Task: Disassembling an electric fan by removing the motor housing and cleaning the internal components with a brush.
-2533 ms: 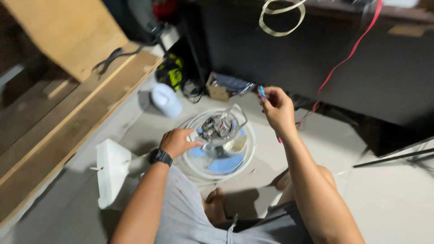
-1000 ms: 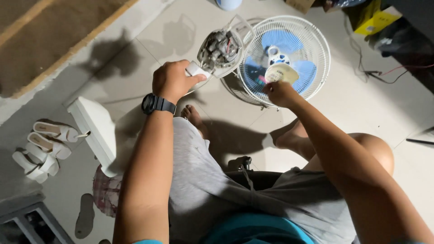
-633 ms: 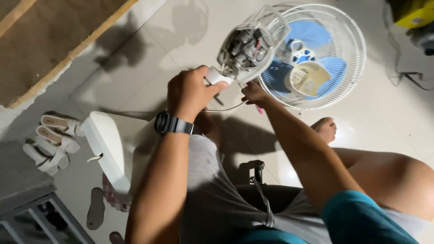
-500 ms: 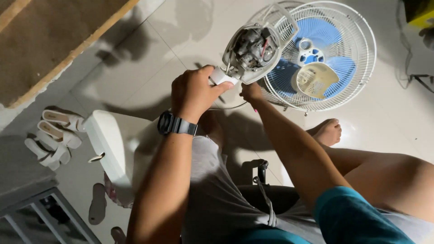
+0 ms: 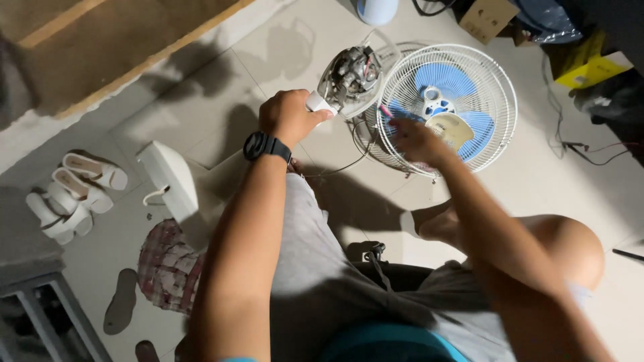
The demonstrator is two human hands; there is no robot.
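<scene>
- Fan motor [image 5: 350,72], casing off, sits just past the left hand [image 5: 290,118], whose grip clamps its white neck.
- Right hand [image 5: 416,141], blurred, lies over the fan guard [image 5: 448,107]; its grip I cannot tell.

Both hands reach forward, left hand [image 5: 290,116] closed in a fist, right hand [image 5: 414,139] blurred, fingers extended.

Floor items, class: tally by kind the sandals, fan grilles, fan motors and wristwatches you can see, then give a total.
Sandals: 4
Fan grille: 1
Fan motor, gripped by the left hand: 1
Wristwatch: 1
Total: 7
</scene>
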